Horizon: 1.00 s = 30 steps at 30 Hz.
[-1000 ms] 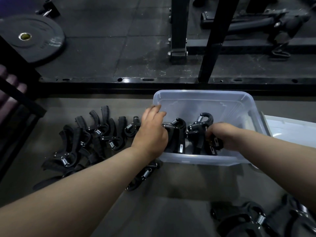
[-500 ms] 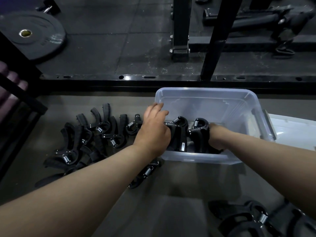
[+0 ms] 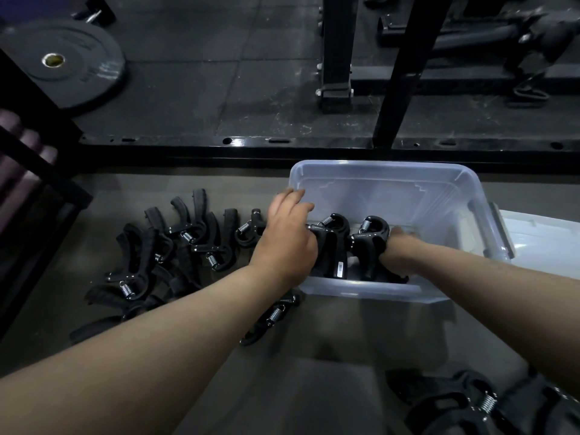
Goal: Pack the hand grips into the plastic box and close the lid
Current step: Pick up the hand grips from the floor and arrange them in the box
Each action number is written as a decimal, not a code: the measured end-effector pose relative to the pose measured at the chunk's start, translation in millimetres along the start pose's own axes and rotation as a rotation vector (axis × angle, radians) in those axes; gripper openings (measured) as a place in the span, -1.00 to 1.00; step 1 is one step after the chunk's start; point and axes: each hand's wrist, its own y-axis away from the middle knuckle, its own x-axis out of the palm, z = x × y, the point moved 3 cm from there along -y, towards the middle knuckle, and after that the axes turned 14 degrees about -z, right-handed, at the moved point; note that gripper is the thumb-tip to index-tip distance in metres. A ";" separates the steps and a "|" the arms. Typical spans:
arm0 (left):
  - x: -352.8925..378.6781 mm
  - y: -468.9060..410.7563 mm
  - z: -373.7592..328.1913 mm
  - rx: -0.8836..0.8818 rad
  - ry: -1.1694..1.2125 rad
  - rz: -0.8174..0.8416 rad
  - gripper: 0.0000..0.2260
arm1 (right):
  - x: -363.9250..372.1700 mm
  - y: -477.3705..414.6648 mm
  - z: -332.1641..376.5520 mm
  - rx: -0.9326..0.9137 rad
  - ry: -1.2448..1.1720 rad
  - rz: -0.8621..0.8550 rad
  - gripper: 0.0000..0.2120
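A clear plastic box (image 3: 386, 177) stands open on the floor. Two black hand grips stand inside against its near wall. My left hand (image 3: 287, 243) reaches over the box's left rim and holds the left grip (image 3: 332, 246). My right hand (image 3: 397, 249) is down inside the box, wrapped around the right grip (image 3: 372, 243); its fingers are mostly hidden behind it. A pile of several black hand grips (image 3: 175, 246) lies on the floor left of the box. One more grip (image 3: 270, 318) lies under my left forearm, others at the bottom right (image 3: 464, 403). The white lid (image 3: 543, 240) lies right of the box.
A black steel frame rail (image 3: 314, 149) runs across just behind the box, with two uprights (image 3: 335, 48) rising from it. A weight plate (image 3: 62, 64) lies on the rubber floor at the back left. A dark rack edge (image 3: 37, 171) stands at the left.
My right hand has sunk deeper into the box with its grip, lowering it against the near wall. My left hand has stayed on the left grip.
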 end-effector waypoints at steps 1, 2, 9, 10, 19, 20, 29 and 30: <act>-1.2 0.5 -0.7 -0.006 -0.003 0.000 -0.56 | -5.1 1.8 3.1 0.005 -0.011 -0.044 -0.51; -2.5 1.0 -1.0 -0.013 -0.015 -0.009 -0.55 | -10.9 3.3 7.5 -0.020 -0.045 -0.100 -0.51; -5.8 0.3 18.7 -0.335 0.101 -0.032 -0.44 | -50.3 53.9 101.1 -0.547 -0.515 -0.371 -0.51; -6.6 1.7 23.7 -0.353 0.107 -0.022 -0.43 | -49.4 60.5 115.8 -0.596 -0.517 -0.373 -0.50; -37.1 44.4 120.1 -0.467 -0.336 0.150 -0.49 | -18.2 75.4 162.7 -0.593 -0.422 -0.452 -0.45; -42.1 48.0 130.9 -0.510 -0.410 0.175 -0.51 | -18.0 74.0 161.7 -0.630 -0.416 -0.448 -0.43; -80.6 79.8 189.5 -0.865 -0.554 0.438 -0.52 | -19.8 72.1 163.5 -0.623 -0.432 -0.408 -0.30; -81.8 80.1 188.1 -0.832 -0.581 0.437 -0.53 | -19.6 71.4 164.3 -0.613 -0.434 -0.410 -0.29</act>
